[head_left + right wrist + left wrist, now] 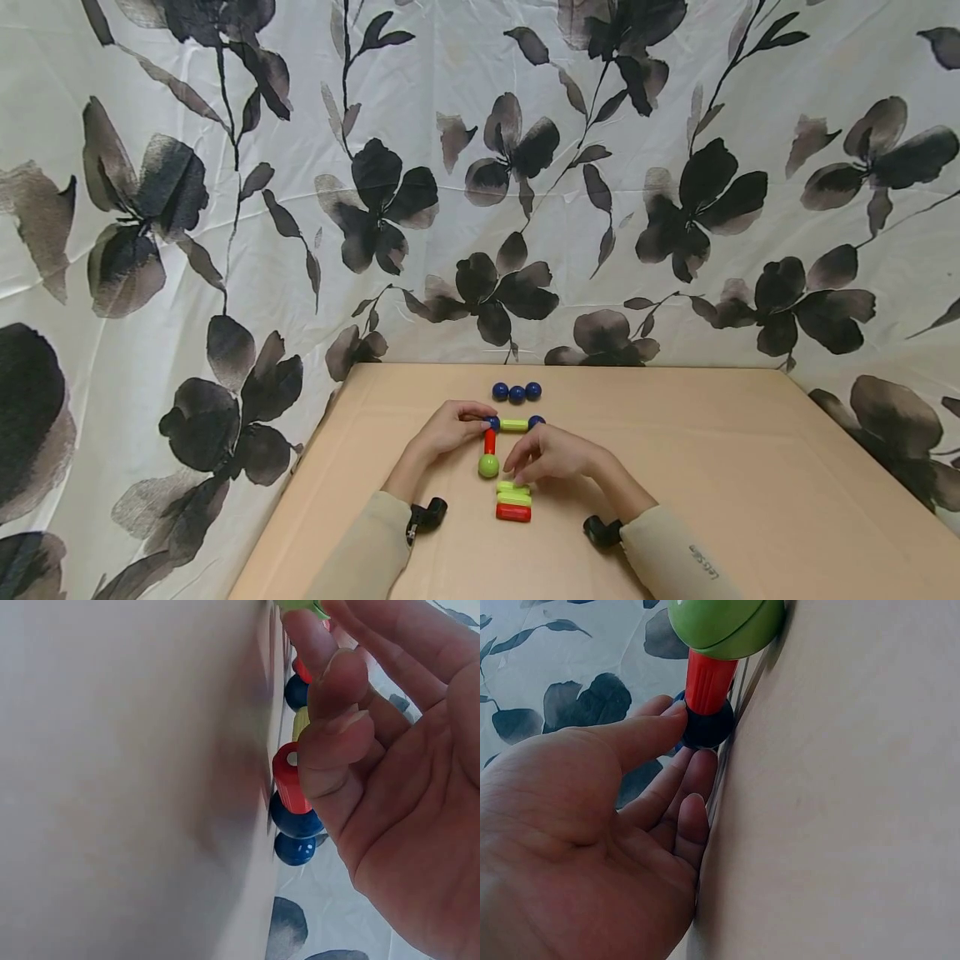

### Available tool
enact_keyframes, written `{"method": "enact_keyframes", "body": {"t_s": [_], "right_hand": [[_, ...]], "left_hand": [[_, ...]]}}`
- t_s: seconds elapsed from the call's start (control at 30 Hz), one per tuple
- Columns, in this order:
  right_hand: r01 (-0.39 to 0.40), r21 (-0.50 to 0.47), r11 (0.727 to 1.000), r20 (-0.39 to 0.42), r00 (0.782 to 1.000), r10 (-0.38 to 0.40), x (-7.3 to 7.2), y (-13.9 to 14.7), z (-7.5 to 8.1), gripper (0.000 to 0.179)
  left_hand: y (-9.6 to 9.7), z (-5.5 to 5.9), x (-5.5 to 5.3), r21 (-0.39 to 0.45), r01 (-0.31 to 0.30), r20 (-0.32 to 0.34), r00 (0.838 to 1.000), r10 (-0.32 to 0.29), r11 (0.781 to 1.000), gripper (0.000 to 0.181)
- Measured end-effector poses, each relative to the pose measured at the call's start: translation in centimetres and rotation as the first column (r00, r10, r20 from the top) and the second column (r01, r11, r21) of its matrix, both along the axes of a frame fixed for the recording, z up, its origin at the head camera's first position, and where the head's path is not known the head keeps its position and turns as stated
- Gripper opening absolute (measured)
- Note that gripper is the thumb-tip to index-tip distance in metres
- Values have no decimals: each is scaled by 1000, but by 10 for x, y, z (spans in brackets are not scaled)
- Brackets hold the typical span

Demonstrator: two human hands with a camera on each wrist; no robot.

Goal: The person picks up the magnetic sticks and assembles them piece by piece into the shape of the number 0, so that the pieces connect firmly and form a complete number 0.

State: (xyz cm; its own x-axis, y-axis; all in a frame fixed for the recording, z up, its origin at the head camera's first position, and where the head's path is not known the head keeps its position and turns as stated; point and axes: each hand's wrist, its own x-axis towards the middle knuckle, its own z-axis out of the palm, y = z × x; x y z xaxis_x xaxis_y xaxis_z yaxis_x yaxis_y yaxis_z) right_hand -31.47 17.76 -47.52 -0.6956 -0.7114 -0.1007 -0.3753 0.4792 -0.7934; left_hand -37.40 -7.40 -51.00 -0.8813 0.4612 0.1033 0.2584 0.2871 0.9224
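Observation:
In the head view my left hand [453, 427] pinches a blue ball [492, 422] at a corner of a toy frame. From that ball a yellow-green rod [513, 425] runs right to another blue ball [536, 422]. A red rod [490, 442] runs toward me to a green ball [488, 465]. My right hand [555, 457] has its bent fingertips right at a yellow-green rod [513, 487] in a short row of rods. The right wrist view shows a second red rod [289, 776] on the right blue ball [296, 819]; my right hand hides it in the head view.
Three loose blue balls [517, 395] lie behind the frame. A red rod [513, 513] is nearest me in the row. The tan table [712, 467] meets a flower-print cloth [480, 250] at its back edge. Each wrist bears a small black camera [427, 515].

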Motion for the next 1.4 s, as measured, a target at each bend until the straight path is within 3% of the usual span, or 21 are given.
{"method": "enact_keyframes", "body": {"t_s": [0.23,0.5,0.63,0.83,1.0,1.2,1.4], "right_hand": [[-15,31,999,-40,999,17,1,-5,0,17],[4,134,991,-125,992,13,9,-14,5,19],[30,182,983,-137,991,-5,13,-19,7,20],[27,279,960,-203,979,31,17,-23,8,22],[55,278,959,-239,971,14,17,-20,8,16],[50,209,977,-132,991,-22,14,-11,13,20],[-55,112,992,7,998,55,12,-3,18,14]], "left_hand": [[0,0,0,2,1,-4,1000,-1,1000,25],[0,2,2,-3,5,-7,1000,-5,1000,26],[0,3,3,-10,3,-5,1000,-3,1000,27],[0,3,3,-10,-1,-1,1000,1,1000,27],[0,1,2,3,2,6,1000,-2,1000,27],[0,0,0,2,12,-11,1000,-12,1000,26],[1,1,0,-8,2,-5,1000,-2,1000,25]]}}
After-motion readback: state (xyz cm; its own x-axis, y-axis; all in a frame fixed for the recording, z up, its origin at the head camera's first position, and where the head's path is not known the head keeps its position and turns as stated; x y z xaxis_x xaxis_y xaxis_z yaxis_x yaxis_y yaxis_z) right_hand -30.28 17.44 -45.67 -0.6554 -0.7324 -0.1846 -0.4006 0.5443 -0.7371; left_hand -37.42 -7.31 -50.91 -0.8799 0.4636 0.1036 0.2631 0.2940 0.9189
